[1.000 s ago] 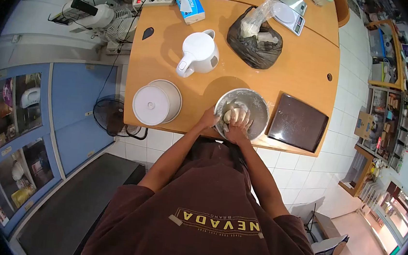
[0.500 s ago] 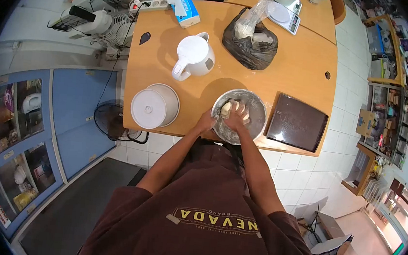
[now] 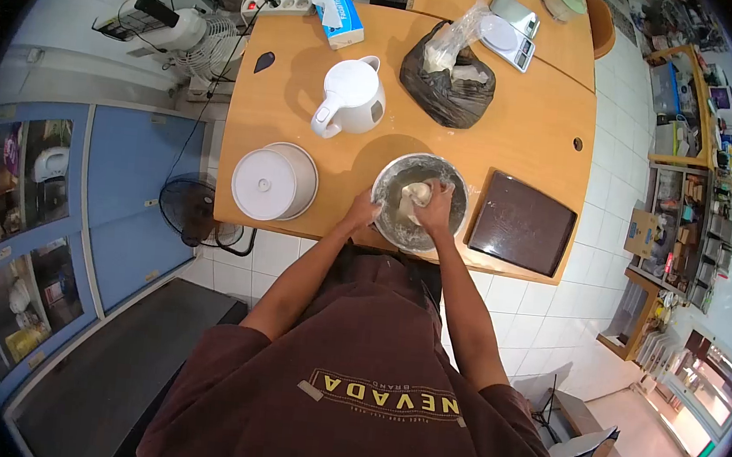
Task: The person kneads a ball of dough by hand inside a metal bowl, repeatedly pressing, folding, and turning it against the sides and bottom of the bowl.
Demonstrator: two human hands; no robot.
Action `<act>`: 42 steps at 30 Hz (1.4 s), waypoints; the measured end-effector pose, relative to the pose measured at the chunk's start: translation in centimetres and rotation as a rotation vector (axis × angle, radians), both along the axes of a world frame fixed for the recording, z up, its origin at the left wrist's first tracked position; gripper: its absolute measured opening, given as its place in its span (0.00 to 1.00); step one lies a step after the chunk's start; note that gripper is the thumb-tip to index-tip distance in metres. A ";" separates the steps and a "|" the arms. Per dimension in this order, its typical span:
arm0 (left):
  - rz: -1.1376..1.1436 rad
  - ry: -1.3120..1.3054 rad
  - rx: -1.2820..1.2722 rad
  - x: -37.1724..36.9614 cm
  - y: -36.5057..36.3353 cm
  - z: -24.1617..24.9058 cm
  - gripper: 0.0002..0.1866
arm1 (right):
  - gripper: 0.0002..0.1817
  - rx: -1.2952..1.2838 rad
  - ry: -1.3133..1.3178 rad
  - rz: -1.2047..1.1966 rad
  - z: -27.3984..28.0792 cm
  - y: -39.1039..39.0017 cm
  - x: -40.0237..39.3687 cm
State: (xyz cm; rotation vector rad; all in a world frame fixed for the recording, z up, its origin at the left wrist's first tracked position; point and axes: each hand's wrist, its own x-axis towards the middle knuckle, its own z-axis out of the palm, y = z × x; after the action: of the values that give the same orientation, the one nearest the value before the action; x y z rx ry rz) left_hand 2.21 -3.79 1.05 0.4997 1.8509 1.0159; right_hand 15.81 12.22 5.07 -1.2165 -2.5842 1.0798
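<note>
Bright light; soft shadow beside bowl; fisheye-bent edges.

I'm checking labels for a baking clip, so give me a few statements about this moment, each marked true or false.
1. The left hand is at the rim of the metal bowl. True.
2. The right hand is outside the metal bowl. False: the right hand is inside it, on the pale dough.
3. The dark tray lies to the right of the metal bowl. True.
4. The white kettle stands on the dark tray. False: the white kettle stands directly on the wooden table.
5. The black plastic bag is nearer the person than the kitchen scale. True.
</note>
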 end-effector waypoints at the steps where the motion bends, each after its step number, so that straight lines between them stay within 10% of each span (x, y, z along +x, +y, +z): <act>1: 0.005 -0.018 0.007 0.0 0.0 0.4 0.28 | 0.30 -0.021 0.019 0.002 -1.0 0.5 0.5; 5: 0.009 0.008 0.071 0.1 -0.3 -1.4 0.29 | 0.30 -0.426 -0.014 -0.052 -1.6 2.8 1.0; 11: -0.049 0.010 0.045 0.3 -0.1 -1.9 0.29 | 0.39 -0.111 -0.369 0.439 3.6 2.8 -0.6; 23: -0.054 0.086 0.080 0.6 -0.5 -3.0 0.31 | 0.32 -0.331 0.177 0.296 0.8 3.6 0.0; 32: -0.068 0.069 0.159 0.6 -0.3 -1.9 0.32 | 0.48 0.162 -0.514 0.397 3.1 -1.7 -1.8; 42: -0.051 0.172 0.124 0.9 0.2 0.0 0.29 | 0.48 0.102 -0.399 0.400 1.0 -7.6 1.2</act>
State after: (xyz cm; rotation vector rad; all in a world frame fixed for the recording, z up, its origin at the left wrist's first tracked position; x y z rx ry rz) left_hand 3.08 -3.60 1.01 0.7246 1.9224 1.0864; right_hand 17.02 4.59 6.06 -1.0004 -3.2463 0.8036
